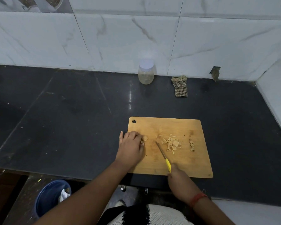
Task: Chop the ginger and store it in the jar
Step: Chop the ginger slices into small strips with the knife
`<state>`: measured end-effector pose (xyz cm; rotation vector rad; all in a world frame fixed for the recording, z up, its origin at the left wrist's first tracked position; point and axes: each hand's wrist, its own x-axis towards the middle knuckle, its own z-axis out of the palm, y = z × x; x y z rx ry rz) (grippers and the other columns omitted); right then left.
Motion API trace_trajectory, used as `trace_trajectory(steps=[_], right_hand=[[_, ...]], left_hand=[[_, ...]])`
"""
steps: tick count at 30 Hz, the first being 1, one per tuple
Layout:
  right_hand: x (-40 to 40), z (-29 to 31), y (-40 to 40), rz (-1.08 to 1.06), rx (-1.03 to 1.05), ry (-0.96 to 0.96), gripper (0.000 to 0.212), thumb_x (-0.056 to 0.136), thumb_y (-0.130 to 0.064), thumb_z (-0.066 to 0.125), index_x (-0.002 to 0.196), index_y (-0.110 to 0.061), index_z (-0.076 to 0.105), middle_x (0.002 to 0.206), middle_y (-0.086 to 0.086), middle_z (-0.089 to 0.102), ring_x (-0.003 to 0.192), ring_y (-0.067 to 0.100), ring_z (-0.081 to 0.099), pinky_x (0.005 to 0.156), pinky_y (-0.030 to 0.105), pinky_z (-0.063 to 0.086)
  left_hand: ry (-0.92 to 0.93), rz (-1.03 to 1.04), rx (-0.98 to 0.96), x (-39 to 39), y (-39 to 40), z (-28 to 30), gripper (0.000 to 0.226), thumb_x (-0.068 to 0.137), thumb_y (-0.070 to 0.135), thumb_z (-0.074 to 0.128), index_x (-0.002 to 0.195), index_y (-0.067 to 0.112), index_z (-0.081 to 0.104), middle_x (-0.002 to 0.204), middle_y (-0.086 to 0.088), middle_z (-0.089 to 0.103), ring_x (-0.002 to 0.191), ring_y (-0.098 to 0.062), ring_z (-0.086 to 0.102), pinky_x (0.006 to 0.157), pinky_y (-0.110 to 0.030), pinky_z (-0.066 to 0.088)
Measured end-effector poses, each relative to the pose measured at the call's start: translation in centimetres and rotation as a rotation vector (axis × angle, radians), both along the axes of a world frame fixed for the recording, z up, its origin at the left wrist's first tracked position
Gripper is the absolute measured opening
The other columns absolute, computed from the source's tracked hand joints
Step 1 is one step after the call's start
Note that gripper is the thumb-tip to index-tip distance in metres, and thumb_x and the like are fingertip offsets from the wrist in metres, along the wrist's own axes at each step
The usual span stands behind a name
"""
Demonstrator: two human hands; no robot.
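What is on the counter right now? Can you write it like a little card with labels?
Board: wooden cutting board on the dark counter
Left hand: left hand holds a ginger piece on the board
Right hand: right hand grips the yellow-handled knife, blade over the board
Chopped: ginger strips piled mid-board, a few bits further right
Jar: plastic jar by the wall, white lid on
Also: checked cloth right of the jar

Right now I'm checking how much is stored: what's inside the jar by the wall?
The jar is clear with pale bits faintly showing low down; too blurred to identify. Its white lid is on, covering the top.
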<state>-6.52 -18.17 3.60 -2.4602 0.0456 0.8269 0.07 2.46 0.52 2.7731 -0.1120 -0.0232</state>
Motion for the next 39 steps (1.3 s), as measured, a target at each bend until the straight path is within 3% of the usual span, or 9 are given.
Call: trace_trajectory(steps=[3,9,13,19,25,31,36,39], right_hand=[[-0.1,0.3,-0.5,-0.025,0.0,-0.01,0.028,0.1,-0.013,0.035,0.128,-0.009,0.037,0.093,0.009,0.063,0.078,0.019,0.062,0.066,0.031,0.048],[0.4,0.3,0.7,0.016,0.055,-0.006,0.026,0.101,-0.016,0.036,0.126,-0.01,0.038,0.084,0.001,0.055,0.071,0.013,0.056,0.051,0.018,0.036],[1.6,0.2,0.6,-0.09,0.039,-0.022,0.027,0.1,-0.014,0.035,0.126,-0.008,0.039,0.078,0.0,0.053,0.064,0.011,0.052,0.047,0.019,0.032],[1.5,0.4,1.4,-0.101,0.116,-0.012,0.03,0.1,-0.016,0.037,0.129,-0.008,0.039,0.084,0.003,0.057,0.067,0.011,0.054,0.05,0.02,0.037],[2.0,0.6,0.4,-0.256,0.132,-0.032,0.027,0.101,-0.018,0.036,0.127,-0.01,0.041,0.084,0.004,0.057,0.068,0.014,0.055,0.051,0.024,0.036],[0.5,0.7,0.3,-0.115,0.111,-0.062,0.023,0.101,-0.019,0.037,0.123,-0.012,0.04,0.088,0.007,0.061,0.076,0.019,0.06,0.067,0.033,0.048],[0.1,0.5,0.4,-0.019,0.07,-0.066,0.025,0.102,-0.019,0.036,0.125,-0.01,0.038,0.078,-0.003,0.051,0.064,0.007,0.051,0.05,0.018,0.034],[0.3,0.3,0.7,-0.004,0.038,-0.064,0.026,0.101,-0.016,0.035,0.125,-0.008,0.038,0.08,-0.001,0.053,0.062,0.008,0.049,0.048,0.019,0.032]], left_hand=[[0.014,0.038,-0.001,0.5,-0.2,0.1,0.035,0.098,0.035,0.05,0.131,0.029,0.061,0.126,0.009,0.051,0.126,-0.015,0.043,0.124,-0.052,0.007],[0.023,0.04,0.058,1.4,-0.6,0.3,0.031,0.097,0.04,0.054,0.126,0.03,0.063,0.124,0.009,0.052,0.125,-0.017,0.043,0.125,-0.053,0.007],[0.014,0.005,0.111,1.7,-0.8,0.5,0.028,0.097,0.042,0.054,0.119,0.028,0.064,0.121,0.008,0.054,0.122,-0.016,0.046,0.124,-0.052,0.009],[-0.008,-0.035,0.108,1.8,-1.5,0.6,0.032,0.097,0.049,0.049,0.115,0.028,0.064,0.12,0.008,0.055,0.122,-0.016,0.046,0.124,-0.053,0.011],[-0.021,-0.083,0.127,1.5,-2.8,0.5,0.031,0.094,0.052,0.053,0.109,0.027,0.064,0.118,0.008,0.053,0.119,-0.017,0.045,0.123,-0.053,0.012],[-0.064,-0.1,0.099,0.6,-2.7,-0.1,0.04,0.095,0.058,0.049,0.115,0.024,0.058,0.123,0.006,0.055,0.122,-0.017,0.046,0.124,-0.051,0.013],[-0.166,-0.381,0.173,-0.8,-0.5,-1.4,0.051,0.099,0.052,0.042,0.136,0.019,0.056,0.137,0.003,0.055,0.131,-0.017,0.046,0.124,-0.053,0.009],[-0.169,-0.455,0.209,-1.0,-0.2,-1.8,0.052,0.101,0.051,0.041,0.14,0.02,0.054,0.141,0.004,0.055,0.133,-0.019,0.045,0.123,-0.055,0.009]])
